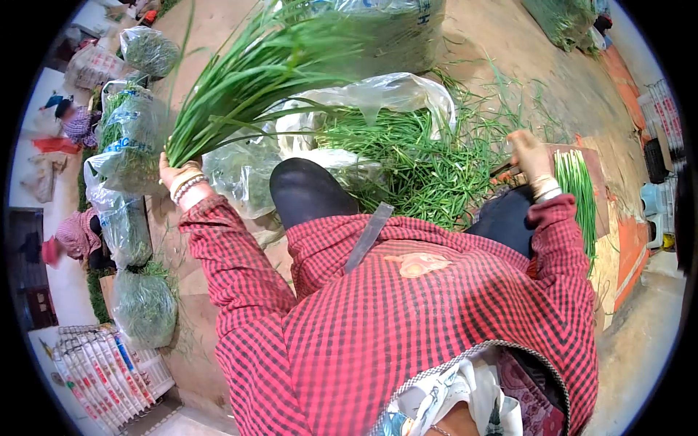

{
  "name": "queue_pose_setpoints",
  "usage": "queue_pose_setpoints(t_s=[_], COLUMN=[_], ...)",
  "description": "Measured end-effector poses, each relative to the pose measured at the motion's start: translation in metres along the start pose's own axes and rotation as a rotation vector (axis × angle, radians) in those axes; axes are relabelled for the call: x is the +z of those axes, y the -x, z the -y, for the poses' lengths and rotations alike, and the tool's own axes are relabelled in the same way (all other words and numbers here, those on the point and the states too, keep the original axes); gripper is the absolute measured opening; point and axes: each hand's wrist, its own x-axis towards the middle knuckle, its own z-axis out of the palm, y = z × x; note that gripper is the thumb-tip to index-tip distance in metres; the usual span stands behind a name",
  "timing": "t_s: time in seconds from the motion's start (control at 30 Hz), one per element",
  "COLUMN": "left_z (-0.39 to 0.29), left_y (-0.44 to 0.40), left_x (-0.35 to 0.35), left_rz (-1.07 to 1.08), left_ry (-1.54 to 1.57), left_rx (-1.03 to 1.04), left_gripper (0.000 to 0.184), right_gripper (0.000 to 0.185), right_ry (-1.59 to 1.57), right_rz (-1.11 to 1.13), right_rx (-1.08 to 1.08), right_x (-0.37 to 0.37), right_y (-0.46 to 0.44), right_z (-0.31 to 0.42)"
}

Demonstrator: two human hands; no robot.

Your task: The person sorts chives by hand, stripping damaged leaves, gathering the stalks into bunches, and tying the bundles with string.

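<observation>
My left hand (179, 173) is raised on the left, closed around the lower ends of a large bunch of green chives (247, 87). The leaves fan up and to the right, their tips smeared by motion. My right hand (531, 154) is on the right with its fingers curled together; whether anything small is between them I cannot make out. Just beside it, a neat bundle of chives (574, 182) with pale ends lies on a board (598, 174). Between my knees is a heap of loose chives (429, 171), partly inside an open clear plastic bag (407, 87).
A large filled plastic bag (396, 36) stands straight ahead. Several bags of greens (134, 138) line the left side, where other people (78, 232) sit. White crates (113, 378) are stacked at lower left. Scraps of leaf litter the brown floor (480, 36).
</observation>
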Motion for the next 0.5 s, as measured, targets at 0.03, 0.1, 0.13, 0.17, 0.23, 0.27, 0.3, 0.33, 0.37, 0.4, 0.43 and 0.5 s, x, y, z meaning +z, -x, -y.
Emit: queue_pose_setpoints(t_s=[0.03,0.1,0.13,0.17,0.23,0.27,0.3,0.33,0.37,0.4,0.43,0.5], left_z=[0.008,0.028,0.034,0.042,0.058,0.063,0.067,0.072,0.077,0.084,0.087,0.093], left_y=[0.018,0.049,0.057,0.065,0.086,0.092,0.084,0.076,0.094,0.097,0.128,0.150], left_x=[0.009,0.023,0.026,0.030,0.039,0.040,0.029,0.019,0.029,0.026,0.046,0.063], left_rz=[-0.031,-0.058,-0.005,-0.009,0.009,0.030,0.136,0.242,0.234,0.276,0.222,0.215], left_ry=[-0.013,-0.031,0.000,0.024,0.033,0.014,0.013,0.013,-0.004,-0.013,-0.017,-0.035], left_rx=[-0.004,-0.019,-0.052,-0.080,-0.106,-0.105,-0.147,-0.189,-0.169,-0.156,-0.163,-0.171], left_gripper=[0.033,0.034,0.035,0.035,0.037,0.037,0.038,0.038,0.040,0.041,0.038,0.036], right_gripper=[0.031,0.036,0.036,0.036,0.037,0.037,0.035,0.033,0.030,0.028,0.028,0.025], right_ry=[0.145,0.459,0.628,0.625,0.257,0.133,-0.046,-0.224,-0.367,-0.508,-0.576,-0.660], right_rz=[0.123,0.356,0.463,0.455,0.435,0.285,0.244,0.200,0.221,0.240,0.219,0.200], right_rx=[-0.118,-0.258,-0.281,-0.280,-0.330,-0.442,-0.415,-0.385,-0.330,-0.274,-0.330,-0.445], right_x=[0.023,0.045,0.051,0.052,0.049,0.052,0.048,0.039,0.024,0.009,0.001,-0.015], right_y=[-0.004,0.002,0.015,0.018,0.017,0.009,0.003,0.002,0.010,0.018,0.026,0.045], right_z=[-0.019,-0.026,-0.002,0.011,0.028,0.026,0.034,0.048,0.069,0.091,0.104,0.129])
